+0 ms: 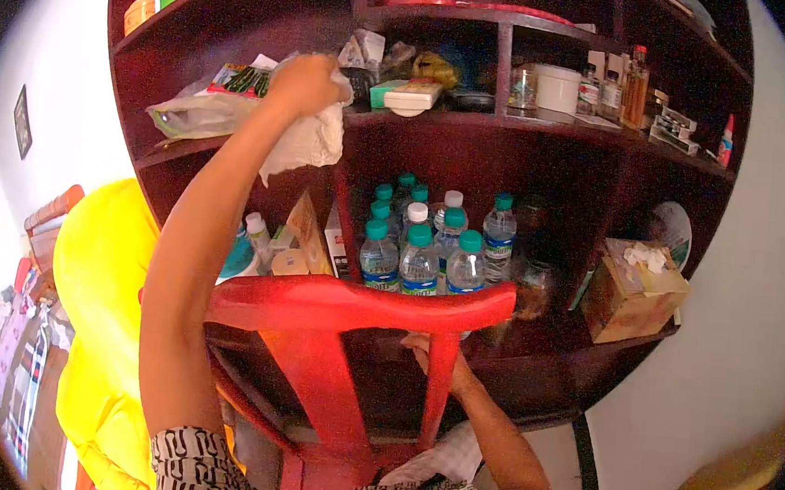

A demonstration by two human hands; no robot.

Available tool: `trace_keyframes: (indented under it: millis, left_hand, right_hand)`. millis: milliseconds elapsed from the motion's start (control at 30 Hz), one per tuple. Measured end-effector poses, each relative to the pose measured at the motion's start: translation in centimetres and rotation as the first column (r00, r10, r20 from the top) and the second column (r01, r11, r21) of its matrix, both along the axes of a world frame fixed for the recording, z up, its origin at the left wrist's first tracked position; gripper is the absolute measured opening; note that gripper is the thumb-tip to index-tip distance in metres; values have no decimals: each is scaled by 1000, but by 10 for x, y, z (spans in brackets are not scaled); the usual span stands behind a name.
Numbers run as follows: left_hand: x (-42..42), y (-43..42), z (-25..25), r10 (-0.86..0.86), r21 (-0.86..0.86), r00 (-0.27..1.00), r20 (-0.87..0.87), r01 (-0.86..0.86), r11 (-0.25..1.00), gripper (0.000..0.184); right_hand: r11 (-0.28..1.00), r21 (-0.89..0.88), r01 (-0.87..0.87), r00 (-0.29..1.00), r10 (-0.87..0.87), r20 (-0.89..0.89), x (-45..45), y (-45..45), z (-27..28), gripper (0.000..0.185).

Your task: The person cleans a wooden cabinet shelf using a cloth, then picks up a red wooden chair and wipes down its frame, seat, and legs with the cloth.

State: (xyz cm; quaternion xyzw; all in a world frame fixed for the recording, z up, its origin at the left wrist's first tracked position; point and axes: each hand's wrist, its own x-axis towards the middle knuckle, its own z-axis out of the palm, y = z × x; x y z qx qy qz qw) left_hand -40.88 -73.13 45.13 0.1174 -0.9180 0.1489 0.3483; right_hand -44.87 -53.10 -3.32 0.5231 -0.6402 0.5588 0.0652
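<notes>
Your sleeve [191, 470] is nearest; your left hand [308, 86] clutches the cloth [312, 149] before the cabinet [548, 170] (work seems unfinished; how much remains, I cannot tell). Your right hand [417, 345], behind the chair [359, 309], has unclear grip.

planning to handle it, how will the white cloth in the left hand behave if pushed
The white cloth is likely floppy: it hangs in folds below the left hand. Bunched in one hand, it's probably light. Pushed, it might catch the crinkled plastic bag beside it.
</notes>
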Motion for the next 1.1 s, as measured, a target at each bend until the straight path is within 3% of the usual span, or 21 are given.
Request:
trace_keyframes:
  millis: [33,133,233,267,300,367,433,533,633,800,867,967,1033,1067,1100]
  left_hand:
    - [4,-2,-4,-51,-9,998,-44,50,999,55]
    - [19,-3,-22,-216,32,961,-174,225,974,49]
    - [35,10,-37,-355,-83,901,-250,346,935,42]
    - [40,19,-40,-318,-15,919,-234,323,946,35]
    - [38,18,-42,-410,-50,879,-244,410,911,33]
    - [33,12,-48,-580,-111,773,-257,572,813,32]
    - [31,14,-46,-587,-103,778,-222,580,808,31]
    - [23,16,-45,-613,-115,764,-202,603,790,32]
    - [31,27,-52,-574,-21,796,-191,581,813,30]
    - [36,25,-65,-685,-7,664,-300,717,698,29]
    - [43,29,-67,-692,44,651,-314,738,674,25]
    - [46,25,-67,-652,133,664,-365,730,670,25]
    - [51,30,-70,-641,137,641,-422,744,654,24]
    - [57,42,-72,-636,138,623,-454,755,641,24]
    - [63,53,-75,-630,139,605,-487,766,628,25]
  right_hand:
    - [1000,-15,21,998,-22,-59,1,-1,2,32]
    - [1000,-10,-23,1000,23,20,7,7,11,34]
    - [992,47,-119,963,104,248,4,4,5,36]
    - [989,39,-142,955,126,267,3,3,4,36]
    - [986,30,-164,947,149,286,4,2,4,36]
    - [994,-10,-112,984,112,141,4,1,3,30]
    - [993,-116,22,983,-43,-178,9,0,13,27]
    - [994,-34,-105,986,108,126,16,12,24,27]
    - [996,86,-37,985,22,173,1,-2,-3,32]
    - [981,-120,-154,914,188,361,11,-2,2,32]
    - [983,-98,-157,928,181,325,7,-4,-4,33]
    - [989,86,-118,987,108,115,-6,1,-4,34]
    - [992,78,-100,995,97,39,5,10,19,32]
    - [991,81,-103,985,90,148,19,20,40,34]
    - [992,76,-105,989,96,112,16,20,40,35]
